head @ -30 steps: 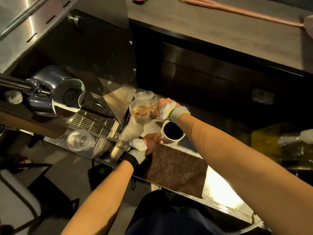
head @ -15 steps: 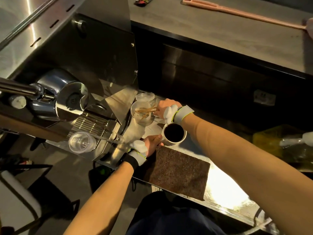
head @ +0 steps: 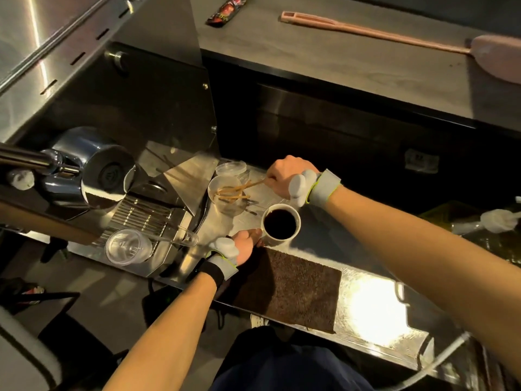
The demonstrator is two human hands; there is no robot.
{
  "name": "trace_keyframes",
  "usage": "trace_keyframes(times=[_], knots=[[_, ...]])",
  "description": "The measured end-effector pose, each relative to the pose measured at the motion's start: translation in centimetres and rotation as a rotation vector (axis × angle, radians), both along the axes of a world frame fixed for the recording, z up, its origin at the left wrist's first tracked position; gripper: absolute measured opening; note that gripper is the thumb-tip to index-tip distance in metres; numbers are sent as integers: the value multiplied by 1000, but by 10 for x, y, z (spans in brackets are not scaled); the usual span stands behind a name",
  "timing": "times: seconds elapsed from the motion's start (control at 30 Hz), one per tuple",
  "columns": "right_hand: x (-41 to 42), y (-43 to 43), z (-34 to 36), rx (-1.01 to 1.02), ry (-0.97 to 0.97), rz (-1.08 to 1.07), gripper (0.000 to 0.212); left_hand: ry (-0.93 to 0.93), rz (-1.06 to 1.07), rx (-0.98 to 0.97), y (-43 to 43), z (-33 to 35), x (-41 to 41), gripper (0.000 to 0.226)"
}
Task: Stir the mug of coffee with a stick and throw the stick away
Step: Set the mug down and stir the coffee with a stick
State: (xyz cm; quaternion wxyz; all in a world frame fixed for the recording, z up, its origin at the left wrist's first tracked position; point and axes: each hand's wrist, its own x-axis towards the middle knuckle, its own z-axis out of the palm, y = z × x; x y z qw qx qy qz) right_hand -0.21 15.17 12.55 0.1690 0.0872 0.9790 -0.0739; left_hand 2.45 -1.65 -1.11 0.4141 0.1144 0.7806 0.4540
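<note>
A white mug (head: 275, 240) full of black coffee stands on the steel counter, just beyond a brown mat. My left hand (head: 246, 245) grips the mug at its left side, where the handle is hidden. A clear cup (head: 225, 197) holding several wooden stir sticks stands up and left of the mug. My right hand (head: 284, 176) is closed on the end of one wooden stick (head: 251, 184), whose other end still lies inside the clear cup.
The brown mat (head: 287, 292) lies near the counter's front edge. A clear lid (head: 231, 167) sits behind the stick cup. The espresso machine with its drip grate (head: 141, 215) and an overturned plastic cup (head: 127, 246) fills the left. A pink swatter (head: 394, 35) lies on the upper counter.
My right hand has pulled back to the right from the clear cup, drawing one stick partway out. My left hand stays on the mug.
</note>
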Motion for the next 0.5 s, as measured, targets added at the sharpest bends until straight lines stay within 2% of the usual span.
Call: trace_keyframes(times=[0.17, 0.37, 0.5], knots=[[41, 28, 48, 56, 105, 79, 29, 44, -33, -89, 10, 4, -5, 36], [72, 52, 67, 111, -35, 148, 26, 16, -21, 38, 31, 10, -4, 43], [78, 53, 35, 268, -145, 231, 21, 20, -88, 1, 36, 1, -9, 44]])
